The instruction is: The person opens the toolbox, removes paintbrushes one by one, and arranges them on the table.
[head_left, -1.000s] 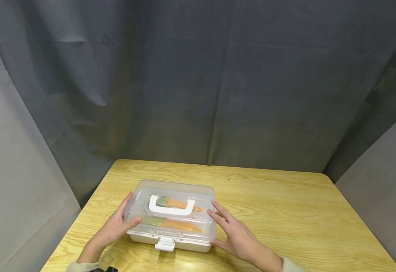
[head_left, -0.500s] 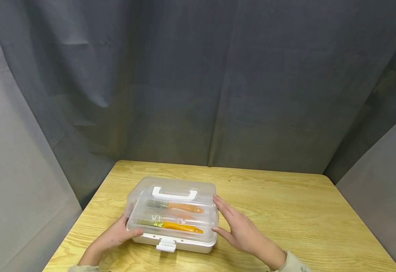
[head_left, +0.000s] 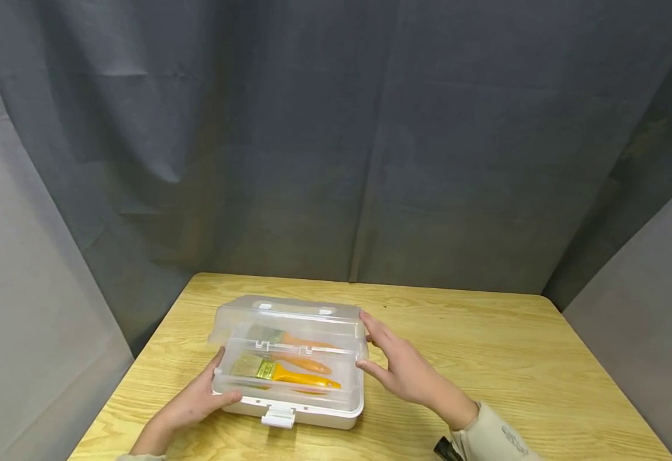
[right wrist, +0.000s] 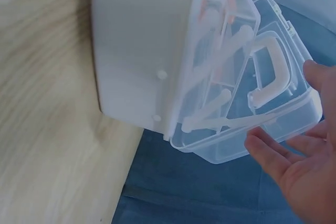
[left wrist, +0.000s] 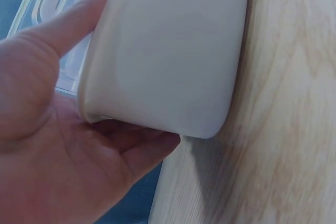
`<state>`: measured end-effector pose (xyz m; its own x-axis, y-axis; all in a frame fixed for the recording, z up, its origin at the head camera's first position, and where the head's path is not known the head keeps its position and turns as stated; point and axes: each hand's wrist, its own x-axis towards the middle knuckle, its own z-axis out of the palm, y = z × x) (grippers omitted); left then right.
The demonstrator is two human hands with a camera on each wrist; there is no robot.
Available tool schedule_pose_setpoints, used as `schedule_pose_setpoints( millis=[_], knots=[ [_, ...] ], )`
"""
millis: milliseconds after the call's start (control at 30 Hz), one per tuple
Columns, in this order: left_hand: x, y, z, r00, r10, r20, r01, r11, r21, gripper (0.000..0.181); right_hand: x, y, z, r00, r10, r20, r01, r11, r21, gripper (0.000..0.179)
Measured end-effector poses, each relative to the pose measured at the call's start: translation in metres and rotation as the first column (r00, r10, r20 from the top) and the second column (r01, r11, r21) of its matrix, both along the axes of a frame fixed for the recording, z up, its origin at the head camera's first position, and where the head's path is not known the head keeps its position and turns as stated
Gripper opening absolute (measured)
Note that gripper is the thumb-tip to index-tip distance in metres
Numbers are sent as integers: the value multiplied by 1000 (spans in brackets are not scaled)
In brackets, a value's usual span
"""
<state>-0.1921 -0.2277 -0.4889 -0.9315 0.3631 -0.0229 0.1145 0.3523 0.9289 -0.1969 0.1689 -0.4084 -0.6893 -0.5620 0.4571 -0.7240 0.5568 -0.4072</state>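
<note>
Left hand (head_left: 188, 403) gripping the white box (head_left: 324, 419) at its 8 o'clock corner, thumb on the rim; right hand (head_left: 407, 371) holding the clear lid (head_left: 295, 314) by its 3 o'clock edge, between thumb and fingers. The box sits on the wooden table (head_left: 514, 365), between 6 and 7 o'clock in the head view, hardly shifted over the last second. What has changed is the lid: it lay low with its white handle (right wrist: 281, 69) facing up, and now tilts back towards 12 o'clock. Its raised front edge has come clear of the yellow-handled brush (head_left: 307, 378), though an orange handle (head_left: 309, 342) farther in shows through the plastic. At 6 o'clock the latch (head_left: 278, 417) juts forward, undone. I judge the opening partly done, access best from the front, with the left hand seemingly steadying the base. Beyond the table, a dark curtain (head_left: 289, 160) hangs at 12 o'clock.
</note>
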Motion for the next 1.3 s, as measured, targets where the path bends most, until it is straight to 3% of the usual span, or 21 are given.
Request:
schedule_pose_setpoints(
  millis=[167,300,533,700,933,1167,1300],
  knots=[
    [1,-1,0,999,-43,-6,43,998,37,97,-10,-1,9,997,-54,58,54,999,-2,76],
    [2,0,1,998,-56,-18,57,998,13,95,-18,-1,15,989,-85,120,89,995,-35,72],
    [4,4,2,1000,-12,-4,12,1000,-16,90,-34,-3,22,958,-149,244,174,981,-84,68],
    [4,6,1,1000,10,3,-10,1000,-20,90,-43,-4,26,941,-191,279,226,969,-99,65],
    [3,7,2,999,42,30,-41,999,-27,96,-60,-2,27,931,-173,321,228,963,-144,61],
    [-1,7,3,1000,4,-10,-4,1000,-20,100,-75,-3,20,911,-186,368,266,947,-178,57],
    [-1,7,3,1000,15,5,-15,1000,-21,101,-84,-6,14,906,-154,393,255,942,-220,56]
  ],
)
